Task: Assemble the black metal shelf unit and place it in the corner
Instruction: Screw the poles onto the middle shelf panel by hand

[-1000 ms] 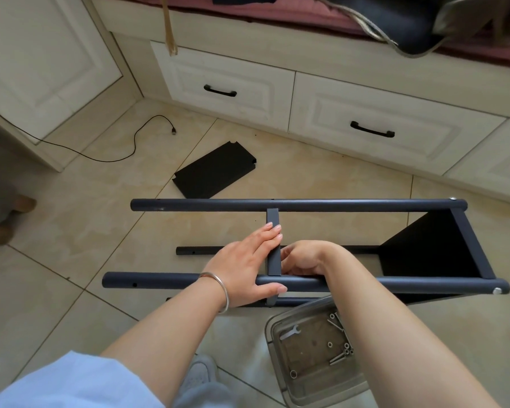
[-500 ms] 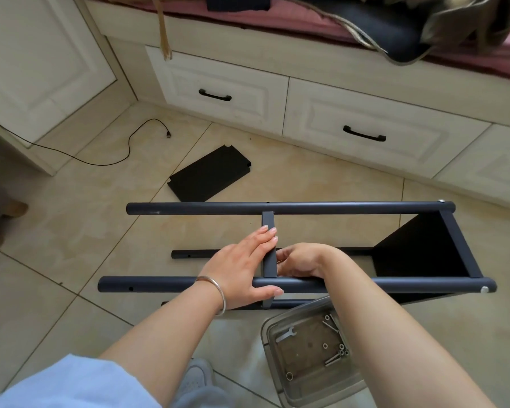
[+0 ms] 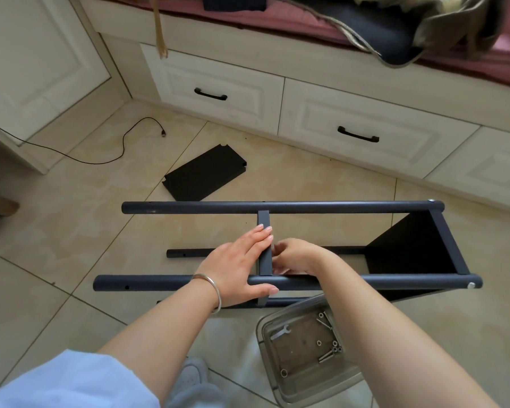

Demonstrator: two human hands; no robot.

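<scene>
Lying on its side on a glossy beige tiled floor [image 3: 71, 219], a partly built black metal shelf frame [image 3: 292, 207] fills the middle of the view: long round matte tubes run left to right, joined by a flat crossbar [image 3: 263, 220] at the centre and a solid black panel [image 3: 409, 248] fixed at the right end. The left hand [image 3: 236, 269], a thin silver bangle [image 3: 211, 285] on its wrist, lies open with straight fingers resting along the crossbar and the thumb against the near tube [image 3: 147, 283]. The right hand [image 3: 295, 256] sits just right of the crossbar with fingers curled inward; whether it pinches anything cannot be told. A loose flat black shelf panel [image 3: 205, 175] with notched corners lies on the tiles beyond the frame. Near the person's knees stands a clear plastic container [image 3: 280, 387] holding silver bolts, washers and a small wrench [image 3: 280, 332]. Cream panelled drawers [image 3: 218, 92] with black curved handles run along the back under a pink cushioned bench [image 3: 306, 23] heaped with dark and olive fabric. A thin black cable [image 3: 124, 142] curls across the floor at left.
</scene>
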